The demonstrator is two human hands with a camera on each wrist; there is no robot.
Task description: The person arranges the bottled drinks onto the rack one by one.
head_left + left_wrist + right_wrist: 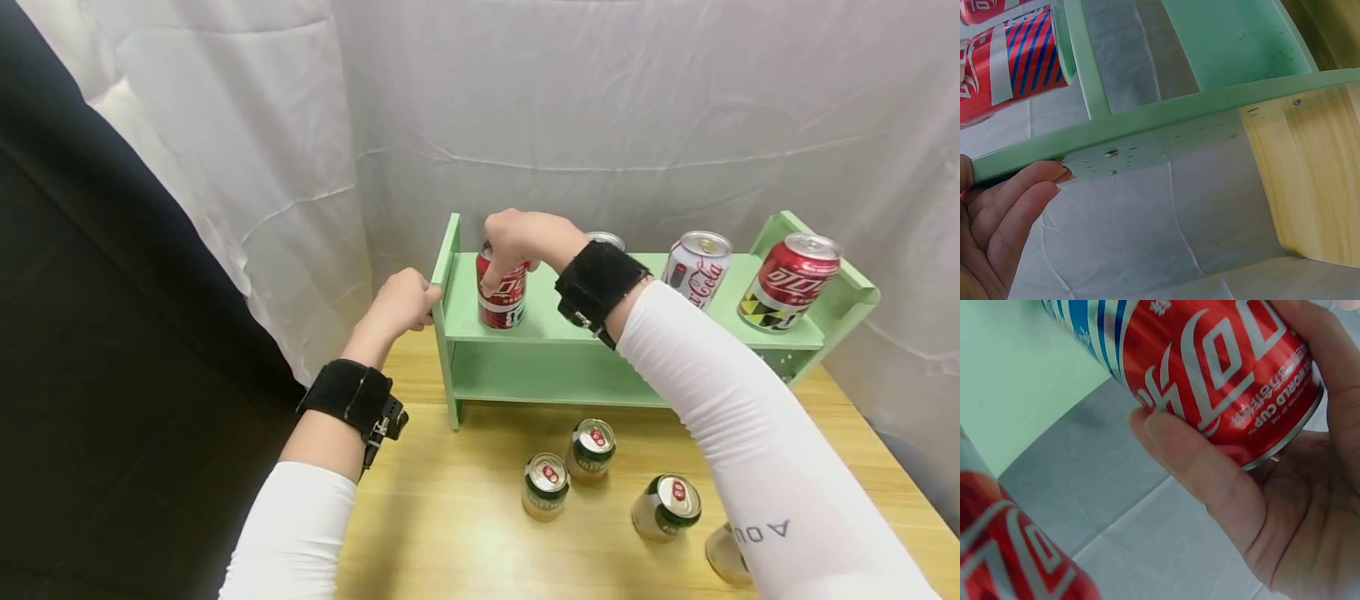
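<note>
Right hand (pixel 525 237) grips red cola can (pixel 502 296) from above on top shelf of pale green wooden rack (pixel 555 333).
Left hand (pixel 401 304), fingers curled, grips the rack's left end panel, just left of the can; four green-topped cans (pixel 590 446) stand on the table below.

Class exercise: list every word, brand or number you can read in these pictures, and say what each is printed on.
"WORLD CUP": on the red can that the right hand grips.
"Coca-Cola": on the white can on the green shelf.
"AOU", seen upside down: on the right white sleeve.
The red cans' large white script and all small print: unreadable.
</note>
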